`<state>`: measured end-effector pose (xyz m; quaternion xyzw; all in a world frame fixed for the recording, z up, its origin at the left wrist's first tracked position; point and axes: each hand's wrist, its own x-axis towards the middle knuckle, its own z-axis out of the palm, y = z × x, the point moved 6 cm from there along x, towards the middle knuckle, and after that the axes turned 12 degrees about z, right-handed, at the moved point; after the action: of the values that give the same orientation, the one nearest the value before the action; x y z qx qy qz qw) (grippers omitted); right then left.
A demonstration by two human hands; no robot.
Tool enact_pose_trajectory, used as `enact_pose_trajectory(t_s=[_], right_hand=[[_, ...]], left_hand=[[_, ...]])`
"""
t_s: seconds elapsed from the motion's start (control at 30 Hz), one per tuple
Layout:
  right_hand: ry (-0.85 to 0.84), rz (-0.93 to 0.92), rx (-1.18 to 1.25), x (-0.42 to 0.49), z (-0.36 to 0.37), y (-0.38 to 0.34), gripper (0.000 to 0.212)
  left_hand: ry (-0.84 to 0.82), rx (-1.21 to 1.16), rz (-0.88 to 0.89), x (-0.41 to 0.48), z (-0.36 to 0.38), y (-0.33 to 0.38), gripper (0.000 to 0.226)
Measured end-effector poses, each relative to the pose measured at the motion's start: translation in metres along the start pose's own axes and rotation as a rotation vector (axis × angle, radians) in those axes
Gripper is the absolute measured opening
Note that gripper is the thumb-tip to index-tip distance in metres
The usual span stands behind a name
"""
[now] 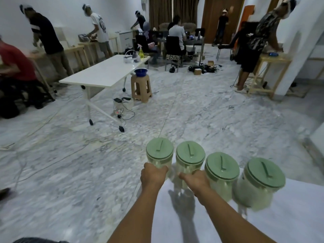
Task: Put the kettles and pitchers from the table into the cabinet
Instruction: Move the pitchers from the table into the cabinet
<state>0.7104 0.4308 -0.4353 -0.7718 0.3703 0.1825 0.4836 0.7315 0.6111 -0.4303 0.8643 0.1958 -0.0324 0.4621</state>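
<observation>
Several clear pitchers with green lids stand in a row along the far edge of a white table (pixel 263 230) in front of me. My left hand (pixel 152 175) is wrapped around the leftmost pitcher (pixel 159 149). My right hand (pixel 195 178) grips the second pitcher (pixel 190 152). A third pitcher (pixel 222 167) stands just right of that hand, and a fourth pitcher (pixel 263 174) sits at the right end. No cabinet is in view.
A marble floor (pixel 201 111) stretches ahead. A white folding table (pixel 105 71) on wheels stands at the centre left, with a tan stool (pixel 141 87) carrying a blue bowl beside it. Cables trail on the floor. Several people work at tables along the walls.
</observation>
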Motion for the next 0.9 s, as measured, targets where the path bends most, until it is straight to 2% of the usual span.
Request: enact_pose_trajectory(t_s=[0.1, 0.27, 0.37, 0.53, 0.67, 0.83, 0.9], right_hand=[[-0.041, -0.018, 0.080, 0.006, 0.006, 0.001, 0.029], [-0.071, -0.068, 0.218, -0.012, 0.014, -0.008, 0.014], [-0.028, -0.146, 0.257, -0.045, 0.011, -0.030, 0.022], [0.137, -0.263, 0.436, -0.137, -0.019, -0.069, 0.025], [0.264, -0.373, 0.625, -0.217, -0.069, -0.077, 0.017], [0.523, -0.406, 0.746, -0.305, -0.152, -0.031, 0.026], [0.661, -0.401, 0.786, -0.339, -0.189, 0.002, 0.031]], left_hand=[[0.023, 0.011, 0.050, 0.003, 0.002, 0.000, 0.046], [0.035, -0.154, 0.102, 0.005, -0.018, 0.003, 0.044], [0.032, -0.237, 0.187, 0.004, -0.046, 0.020, 0.047], [-0.130, -0.334, 0.459, -0.022, -0.099, 0.074, 0.037], [-0.213, -0.484, 0.630, -0.068, -0.130, 0.133, 0.032], [-0.399, -0.619, 0.755, -0.154, -0.115, 0.200, 0.040], [-0.507, -0.660, 0.814, -0.208, -0.099, 0.224, 0.037]])
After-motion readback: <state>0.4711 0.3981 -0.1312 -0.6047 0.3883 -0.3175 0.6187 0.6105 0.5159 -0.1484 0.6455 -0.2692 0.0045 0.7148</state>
